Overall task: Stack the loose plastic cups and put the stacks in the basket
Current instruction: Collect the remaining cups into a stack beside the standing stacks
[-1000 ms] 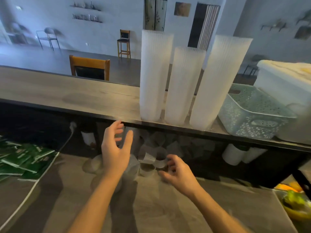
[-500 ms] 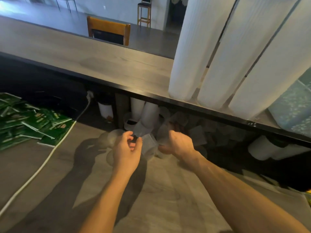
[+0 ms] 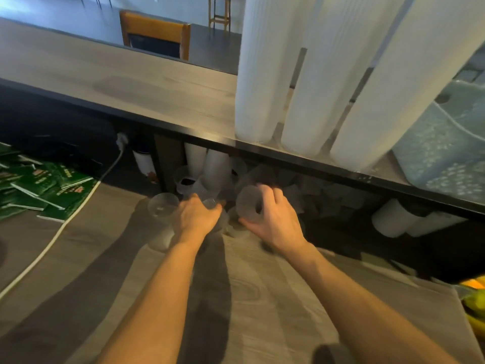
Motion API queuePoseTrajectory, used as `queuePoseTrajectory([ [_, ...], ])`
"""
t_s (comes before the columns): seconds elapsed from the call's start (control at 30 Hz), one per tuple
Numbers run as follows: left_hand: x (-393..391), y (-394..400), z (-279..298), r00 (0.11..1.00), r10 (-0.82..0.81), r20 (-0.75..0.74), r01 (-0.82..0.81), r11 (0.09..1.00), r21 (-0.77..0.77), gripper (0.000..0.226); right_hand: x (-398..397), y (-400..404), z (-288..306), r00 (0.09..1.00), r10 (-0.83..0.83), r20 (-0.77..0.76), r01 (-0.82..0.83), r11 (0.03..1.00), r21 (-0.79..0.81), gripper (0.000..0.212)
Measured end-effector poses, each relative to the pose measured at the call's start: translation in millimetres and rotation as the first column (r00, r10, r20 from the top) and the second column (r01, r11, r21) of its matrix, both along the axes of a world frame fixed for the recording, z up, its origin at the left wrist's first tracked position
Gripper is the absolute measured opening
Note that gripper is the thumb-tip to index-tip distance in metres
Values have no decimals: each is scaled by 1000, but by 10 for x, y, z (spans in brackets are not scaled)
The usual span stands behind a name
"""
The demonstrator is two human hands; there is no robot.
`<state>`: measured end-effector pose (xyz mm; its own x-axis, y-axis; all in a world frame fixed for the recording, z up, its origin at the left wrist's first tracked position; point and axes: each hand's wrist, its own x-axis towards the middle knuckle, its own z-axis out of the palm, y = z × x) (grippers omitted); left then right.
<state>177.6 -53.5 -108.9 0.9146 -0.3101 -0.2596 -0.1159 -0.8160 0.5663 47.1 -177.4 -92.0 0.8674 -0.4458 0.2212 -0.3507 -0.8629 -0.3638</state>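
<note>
Since half a second ago, my right hand [image 3: 273, 222] has gripped a translucent ribbed plastic cup [image 3: 248, 203]; left hand [image 3: 196, 216] pinches another clear cup [image 3: 210, 203]. Nesting comes next, I judge.

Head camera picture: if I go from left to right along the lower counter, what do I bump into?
Green packets → white cable → clear cup → left hand → right hand, holding a cup → yellow fruit.

The single head view looks forward and steeply down, close over the lower counter [image 3: 262, 298]. The raised shelf [image 3: 131, 82] crosses its upper half.
</note>
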Motion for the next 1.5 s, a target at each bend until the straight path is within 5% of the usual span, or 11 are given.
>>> queuePoseTrajectory([
  [0.17, -12, -137, -60, 1000, 31, -5, -30, 994, 109, 91, -474, -10, -184, 995, 5, 101, -7, 1000, 16, 84],
  [0.33, -121, -110, 2, 999, 39, -28, -37, 997, 65, 81, -758, -14, -239, 992, -12, 123, -7, 988, 151, 88],
  [0.47, -318, 79, 145, 990, 75, -123, -100, 973, -210, 73, -963, 16, -237, 997, -50, 56, 29, 945, 325, 100],
  [0.57, -727, 248, 313, 963, -9, -268, -151, 809, -569, 75, -1114, 72, -230, 998, -60, 23, 43, 891, 451, 106],
  [0.67, -1161, 363, 373, 969, -129, -212, -58, 712, -699, 74, -1238, 162, -214, 999, -43, 25, 24, 853, 521, 111],
  [0.87, -1564, 496, 255, 980, -190, 63, 188, 759, -623, 84, -1400, 444, -206, 995, 12, 102, -67, 829, 555, 115],
  [1.07, -1597, 583, 203, 881, -403, 248, 471, 706, -528, 69, -1410, 603, -198, 994, -21, 109, -43, 829, 558, 88],
  [1.5, -1413, 736, 135, 764, -585, 273, 645, 705, -293, 75, -1350, 816, -121, 996, -45, 80, -8, 828, 561, 93],
])
